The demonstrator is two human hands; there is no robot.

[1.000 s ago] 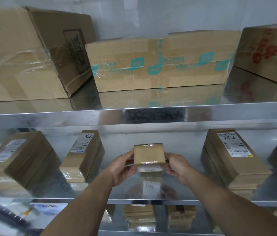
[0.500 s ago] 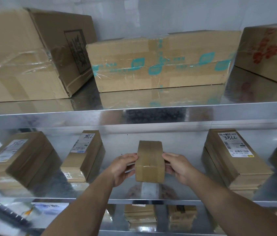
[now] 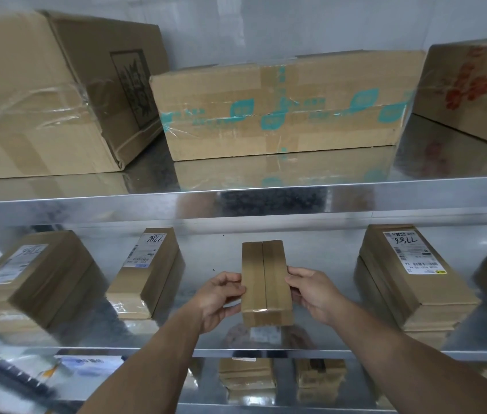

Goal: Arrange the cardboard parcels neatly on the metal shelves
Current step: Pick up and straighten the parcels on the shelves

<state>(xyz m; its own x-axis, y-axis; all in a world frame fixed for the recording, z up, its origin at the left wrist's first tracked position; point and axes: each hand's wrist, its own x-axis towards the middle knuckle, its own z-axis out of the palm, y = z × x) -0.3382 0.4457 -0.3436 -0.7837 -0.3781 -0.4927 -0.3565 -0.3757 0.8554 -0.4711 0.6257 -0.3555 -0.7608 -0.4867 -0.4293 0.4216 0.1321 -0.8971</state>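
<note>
placing step in hand: small parcel (image 3: 266, 282), taped seam up, held lengthwise over the centre of the middle shelf (image 3: 161, 336); whether it touches the shelf cannot be told. left hand (image 3: 221, 297) and right hand (image 3: 314, 294) reach forward over the shelf's front edge, fingers grasping the parcel's long sides. judged next: lower flat, square to that edge, release.

Pale grey-white wall (image 3: 311, 22) behind top shelf (image 3: 176, 204), plain, faint vertical seam toward right. Top shelf bright sheet metal, mirror-glossy deck, front lip catching soft even light. Directly below top shelf: middle shelf (image 3: 266, 352), same metal, reflective back panel. Further below top shelf: third shelf (image 3: 281, 409), only partly in view. Blurred dark clutter (image 3: 6, 372) far below top shelf's left end.
</note>
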